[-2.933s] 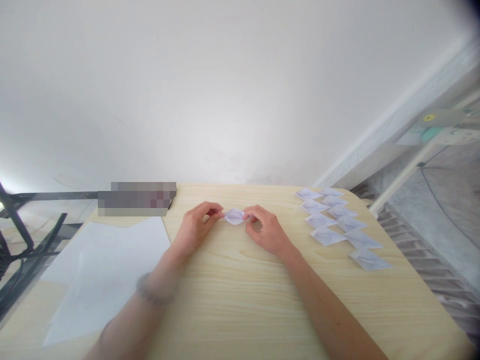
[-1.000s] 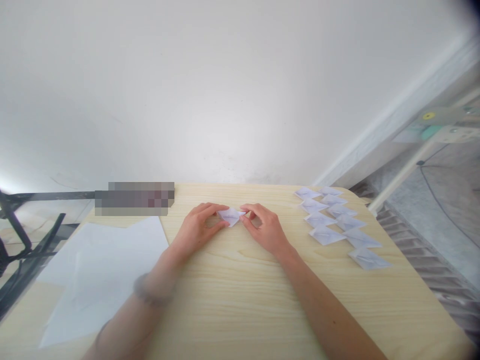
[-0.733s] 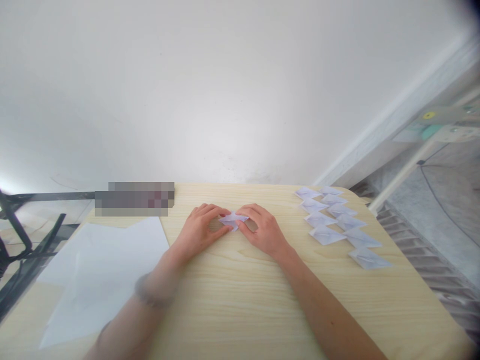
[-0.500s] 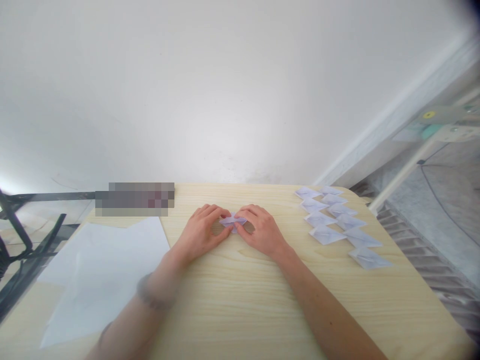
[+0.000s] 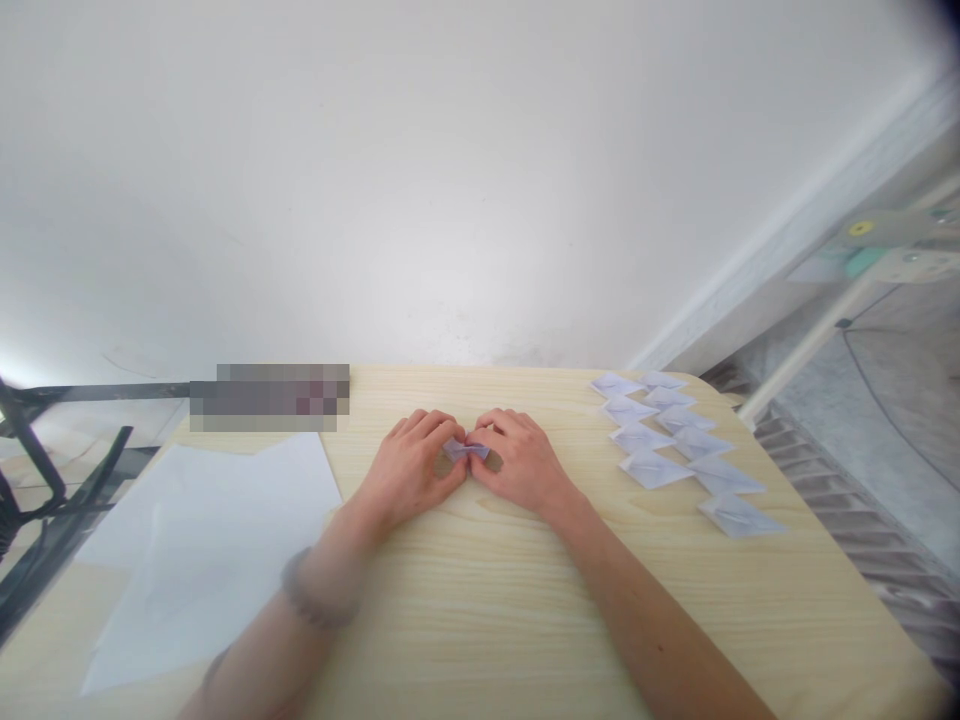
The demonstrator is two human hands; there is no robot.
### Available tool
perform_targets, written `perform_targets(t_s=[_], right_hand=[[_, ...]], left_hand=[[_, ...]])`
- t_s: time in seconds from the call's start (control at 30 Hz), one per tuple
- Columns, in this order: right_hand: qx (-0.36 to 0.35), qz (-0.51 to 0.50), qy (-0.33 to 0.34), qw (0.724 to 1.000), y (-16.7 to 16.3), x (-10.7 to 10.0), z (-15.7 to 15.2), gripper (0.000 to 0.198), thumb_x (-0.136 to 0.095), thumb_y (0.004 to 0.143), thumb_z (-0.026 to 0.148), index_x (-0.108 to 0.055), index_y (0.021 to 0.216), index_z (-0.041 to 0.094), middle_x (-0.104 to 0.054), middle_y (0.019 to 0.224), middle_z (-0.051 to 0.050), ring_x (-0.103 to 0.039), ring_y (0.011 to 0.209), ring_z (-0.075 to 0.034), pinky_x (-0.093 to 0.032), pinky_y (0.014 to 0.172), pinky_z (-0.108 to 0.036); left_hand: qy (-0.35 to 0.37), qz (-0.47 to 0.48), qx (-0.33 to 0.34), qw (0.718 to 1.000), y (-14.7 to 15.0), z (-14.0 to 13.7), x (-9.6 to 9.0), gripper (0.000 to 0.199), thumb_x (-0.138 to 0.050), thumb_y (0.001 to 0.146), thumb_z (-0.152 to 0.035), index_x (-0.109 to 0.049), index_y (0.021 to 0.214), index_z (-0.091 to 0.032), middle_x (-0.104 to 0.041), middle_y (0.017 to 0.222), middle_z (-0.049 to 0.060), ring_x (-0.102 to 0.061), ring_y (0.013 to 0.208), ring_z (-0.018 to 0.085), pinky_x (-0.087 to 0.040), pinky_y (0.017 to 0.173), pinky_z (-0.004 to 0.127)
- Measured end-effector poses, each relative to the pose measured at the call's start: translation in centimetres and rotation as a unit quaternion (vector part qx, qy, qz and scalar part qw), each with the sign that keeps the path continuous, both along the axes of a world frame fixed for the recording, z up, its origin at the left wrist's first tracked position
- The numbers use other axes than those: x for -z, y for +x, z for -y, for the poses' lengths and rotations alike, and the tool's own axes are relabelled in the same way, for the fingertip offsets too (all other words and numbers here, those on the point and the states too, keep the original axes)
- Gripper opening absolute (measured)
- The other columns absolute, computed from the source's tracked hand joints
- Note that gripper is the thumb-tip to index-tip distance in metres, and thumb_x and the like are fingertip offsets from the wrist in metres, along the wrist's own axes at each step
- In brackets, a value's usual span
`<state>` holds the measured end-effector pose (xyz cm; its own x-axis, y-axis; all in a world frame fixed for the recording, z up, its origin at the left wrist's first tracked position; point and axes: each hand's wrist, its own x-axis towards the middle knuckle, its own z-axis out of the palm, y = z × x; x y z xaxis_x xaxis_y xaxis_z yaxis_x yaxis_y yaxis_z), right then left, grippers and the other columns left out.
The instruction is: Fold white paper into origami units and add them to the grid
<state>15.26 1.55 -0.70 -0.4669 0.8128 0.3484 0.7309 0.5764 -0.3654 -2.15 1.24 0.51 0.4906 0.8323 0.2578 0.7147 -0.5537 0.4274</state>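
Note:
Between my two hands, near the middle of the table, is a small folded piece of white paper (image 5: 466, 450). My left hand (image 5: 414, 462) pinches its left side with thumb and fingers. My right hand (image 5: 519, 460) pinches it from the right, its thumb and fingertips meeting those of the left at the centre. The fingers cover the paper's near and far edges, so its full shape is hidden. Off to the right, folded paper pieces (image 5: 651, 468) with pointed ends lie in two slanting rows, several in each.
White paper sheets (image 5: 217, 540) lie on the left of the wooden table (image 5: 480, 620). A blurred-out patch (image 5: 270, 398) covers something at the back left edge. A white wall (image 5: 480, 200) rises behind the table, and a black metal frame (image 5: 97, 393) stands at the left.
My fingertips have drawn closer together over the folded paper, and less of it shows. The paper rows and the sheets stay where they were.

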Motion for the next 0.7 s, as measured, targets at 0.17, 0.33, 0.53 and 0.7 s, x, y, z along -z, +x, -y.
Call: perform_targets(t_s=[0.17,0.33,0.53,0.7], right_hand=[[0.006,-0.006,-0.003,1.0,-0.04,0.03,-0.02,0.014,-0.055,0.072,0.02,-0.062,0.085,0.022,-0.058,0.09,-0.002,-0.05,0.083,-0.017,-0.037,0.077,-0.032],[0.008,-0.024,0.002,1.0,0.0,-0.08,0.08,0.015,-0.052,0.075,0.021,-0.061,0.087,0.022,-0.056,0.095,-0.002,-0.051,0.084,-0.015,-0.038,0.077,-0.031],[0.005,-0.018,0.004,1.0,-0.04,-0.19,0.18,0.015,-0.053,0.074,0.019,-0.061,0.086,0.022,-0.056,0.097,-0.002,-0.051,0.085,-0.016,-0.037,0.078,-0.031],[0.006,-0.018,-0.001,1.0,-0.06,-0.16,0.23,0.016,-0.052,0.075,0.022,-0.06,0.088,0.021,-0.057,0.095,-0.003,-0.051,0.085,-0.016,-0.037,0.078,-0.031]], left_hand=[[0.002,-0.01,-0.011,1.0,0.1,0.03,0.01,0.016,-0.047,0.079,-0.029,-0.053,0.091,-0.021,-0.057,0.094,0.003,-0.047,0.088,0.021,-0.039,0.078,0.034],[0.006,-0.022,-0.018,1.0,0.13,0.04,-0.06,0.014,-0.045,0.081,-0.03,-0.051,0.089,-0.021,-0.057,0.093,0.002,-0.047,0.087,0.02,-0.039,0.077,0.034],[0.019,-0.035,-0.021,0.999,0.27,0.2,-0.24,0.014,-0.044,0.08,-0.03,-0.049,0.088,-0.019,-0.054,0.097,0.003,-0.047,0.088,0.02,-0.039,0.077,0.034],[0.02,-0.04,-0.027,0.999,0.37,0.28,-0.15,0.013,-0.045,0.079,-0.029,-0.049,0.088,-0.019,-0.054,0.098,0.004,-0.047,0.089,0.02,-0.039,0.076,0.033]])
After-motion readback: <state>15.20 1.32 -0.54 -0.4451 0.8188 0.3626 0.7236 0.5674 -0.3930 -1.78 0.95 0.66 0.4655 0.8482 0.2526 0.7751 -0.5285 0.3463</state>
